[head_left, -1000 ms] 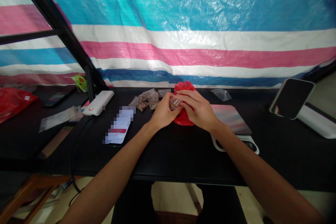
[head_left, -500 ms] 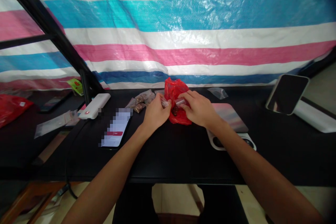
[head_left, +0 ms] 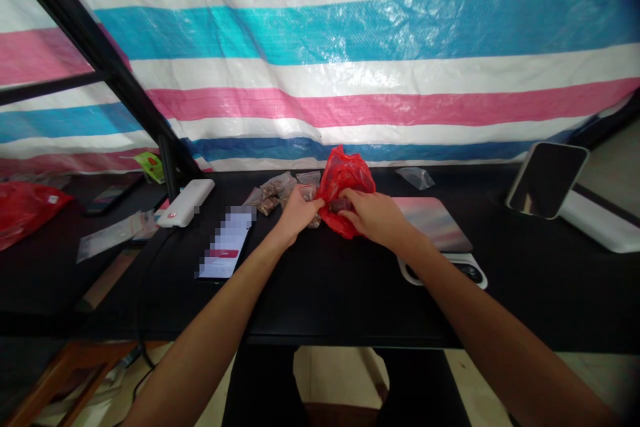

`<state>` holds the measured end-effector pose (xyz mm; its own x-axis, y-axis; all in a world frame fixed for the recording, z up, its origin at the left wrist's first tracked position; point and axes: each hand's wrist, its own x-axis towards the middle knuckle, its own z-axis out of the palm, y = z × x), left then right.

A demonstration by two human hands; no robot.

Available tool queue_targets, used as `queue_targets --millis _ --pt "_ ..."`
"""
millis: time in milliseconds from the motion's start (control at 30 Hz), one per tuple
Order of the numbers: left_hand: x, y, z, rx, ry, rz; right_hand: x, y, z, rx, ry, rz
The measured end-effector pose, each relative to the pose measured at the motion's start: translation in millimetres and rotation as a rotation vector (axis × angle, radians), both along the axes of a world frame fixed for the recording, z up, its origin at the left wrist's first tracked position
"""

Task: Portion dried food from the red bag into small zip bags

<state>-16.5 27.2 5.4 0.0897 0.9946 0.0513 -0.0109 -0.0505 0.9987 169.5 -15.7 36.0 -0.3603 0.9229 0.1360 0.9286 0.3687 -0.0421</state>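
Red bag (head_left: 348, 172) behind, right hand (head_left: 376, 215) clamps a partly covered cylinder (head_left: 340, 205); left hand (head_left: 300, 213), closure unclear.

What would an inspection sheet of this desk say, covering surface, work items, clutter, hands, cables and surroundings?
Surface: black desk, bare near the front middle.
Work items: open red bag; small filled bags left of it.
Clutter: lit phone, white box; clear bag at right.
Hands: left hand at the red bag's left edge; right hand holding a small dark object, kind unclear.
Cables: black cable hanging over the front edge.
Surroundings: striped sheet behind.
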Motion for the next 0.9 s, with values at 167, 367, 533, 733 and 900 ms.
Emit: queue_targets --millis 167,367,533,733,900 --pt "-1 -2 1.1 -0.017 0.003 -0.01 -5 -4 2.0 -0.048 -0.071 -0.056" --pt "1 0 -3.4 -0.026 -0.037 0.037 -9 -5 0.1 0.049 -0.056 -0.008" --pt "5 0 -4.4 -0.092 -0.186 0.034 -10 -3 -2.8 0.034 -0.028 -0.061" --pt "5 0 -0.5 -0.138 -0.275 -0.017 -10 -2 -4.5 0.021 -0.015 -0.098" --pt "7 1 -5.9 -0.027 -0.119 0.081 -11 -3 -5.7 0.007 -0.009 -0.127"
